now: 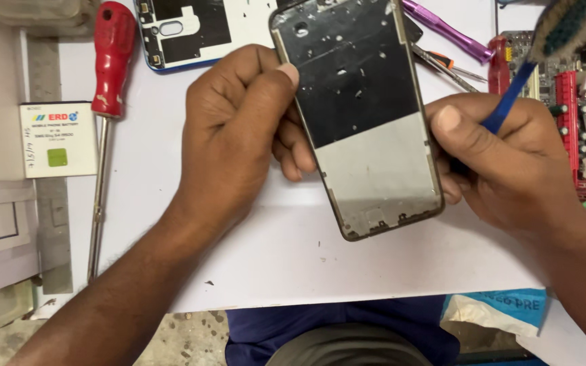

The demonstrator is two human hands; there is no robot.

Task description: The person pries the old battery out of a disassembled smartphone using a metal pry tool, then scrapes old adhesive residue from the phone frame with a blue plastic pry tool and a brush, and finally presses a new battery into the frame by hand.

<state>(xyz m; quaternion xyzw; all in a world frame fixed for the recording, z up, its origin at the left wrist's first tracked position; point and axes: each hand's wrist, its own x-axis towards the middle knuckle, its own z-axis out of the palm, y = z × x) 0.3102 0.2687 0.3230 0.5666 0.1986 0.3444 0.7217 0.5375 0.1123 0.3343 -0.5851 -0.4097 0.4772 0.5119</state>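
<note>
lap: my blue clothing shows at the near edge, with a crumpled plastic bag just to its right.
desk: white sheet covers it, a few specks of dirt on the bare part near me.
left hand: fingers curled round the left edge of the phone frame, thumb pressed on its front near the top, so it's a firm pinch.
phone frame: held up off the desk between both hands, tilted, black panel on the far half, bare grey metal on the near half.
right hand: fingers pressed together around a blue pry tool, touching the frame's right edge.
left side: white phone battery lying flat, red-handled screwdriver just beside it.
far: phone back cover with blue rim, purple tool further right.
far right: red circuit board, partly cut off, with a blurry brush over it.
</note>
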